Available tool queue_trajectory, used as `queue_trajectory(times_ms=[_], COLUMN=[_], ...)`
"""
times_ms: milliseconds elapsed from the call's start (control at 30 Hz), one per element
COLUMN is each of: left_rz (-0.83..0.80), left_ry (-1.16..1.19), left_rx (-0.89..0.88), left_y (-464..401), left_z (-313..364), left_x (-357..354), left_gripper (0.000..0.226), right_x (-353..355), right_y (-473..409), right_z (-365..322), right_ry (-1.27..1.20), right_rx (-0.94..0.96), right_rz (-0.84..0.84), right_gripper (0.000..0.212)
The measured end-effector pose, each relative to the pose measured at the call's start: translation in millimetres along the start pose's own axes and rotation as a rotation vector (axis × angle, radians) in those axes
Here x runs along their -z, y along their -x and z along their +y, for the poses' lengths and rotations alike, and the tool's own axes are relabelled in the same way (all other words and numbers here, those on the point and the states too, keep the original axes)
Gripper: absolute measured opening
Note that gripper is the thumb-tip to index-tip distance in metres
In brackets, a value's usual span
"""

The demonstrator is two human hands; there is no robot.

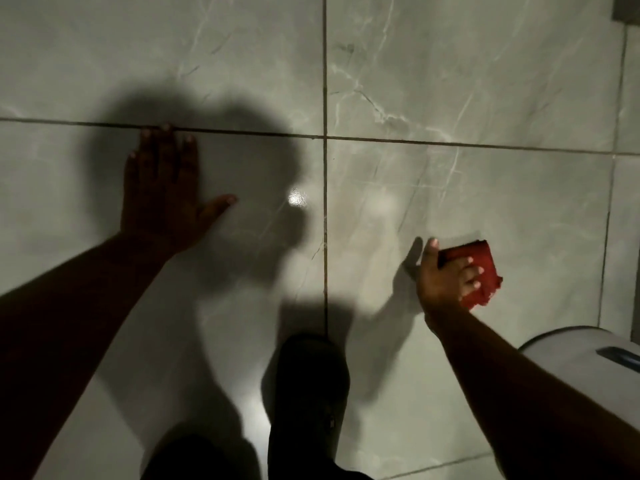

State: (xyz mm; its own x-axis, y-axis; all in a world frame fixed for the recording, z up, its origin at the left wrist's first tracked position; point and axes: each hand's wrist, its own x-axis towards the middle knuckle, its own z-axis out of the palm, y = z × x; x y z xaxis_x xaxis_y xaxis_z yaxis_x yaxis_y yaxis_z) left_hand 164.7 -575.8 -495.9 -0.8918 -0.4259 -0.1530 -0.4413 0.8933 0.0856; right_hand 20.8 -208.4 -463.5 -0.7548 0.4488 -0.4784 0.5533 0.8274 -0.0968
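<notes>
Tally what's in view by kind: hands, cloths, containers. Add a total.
Hands: 2, the left hand flat on the tiles, the right hand gripping the cloth
Red cloth: 1
White container: 1, cut off by the frame edge
Total: 4

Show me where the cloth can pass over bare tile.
Bare tile lies between the left hand and the cloth, across the upright grout line, and on both tiles above the level grout line. Crowded: lower right, where the right hand holds the cloth near the white unit, and bottom centre, by the dark shape.
</notes>
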Motion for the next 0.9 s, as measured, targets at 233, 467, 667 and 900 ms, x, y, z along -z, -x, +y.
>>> queue_trajectory(times_ms=[233,467,667,900], left_rz=[0.017,0.058,0.001,0.012], left_ry=[0.011,-0.037,-0.048,-0.064], left_rx=[0.001,-0.019,-0.086,-0.153], left_y=[0,3,-4,-8], left_z=[3,2,1,6], left_x=[-2,1,3,1], left_gripper=[0.097,0.097,0.098,0.096], right_x=[-43,-47,5,13], right_y=[53,85,33,-34], right_z=[-136,-94,46,7], right_ry=[0.173,0.418,0.201,0.045], right_rx=[0.623,1.381,0.54,-0.085], right_rz=[-0.125,-0.243,-0.163,0.001], right_gripper=[0.099,0.088,0.103,0.102])
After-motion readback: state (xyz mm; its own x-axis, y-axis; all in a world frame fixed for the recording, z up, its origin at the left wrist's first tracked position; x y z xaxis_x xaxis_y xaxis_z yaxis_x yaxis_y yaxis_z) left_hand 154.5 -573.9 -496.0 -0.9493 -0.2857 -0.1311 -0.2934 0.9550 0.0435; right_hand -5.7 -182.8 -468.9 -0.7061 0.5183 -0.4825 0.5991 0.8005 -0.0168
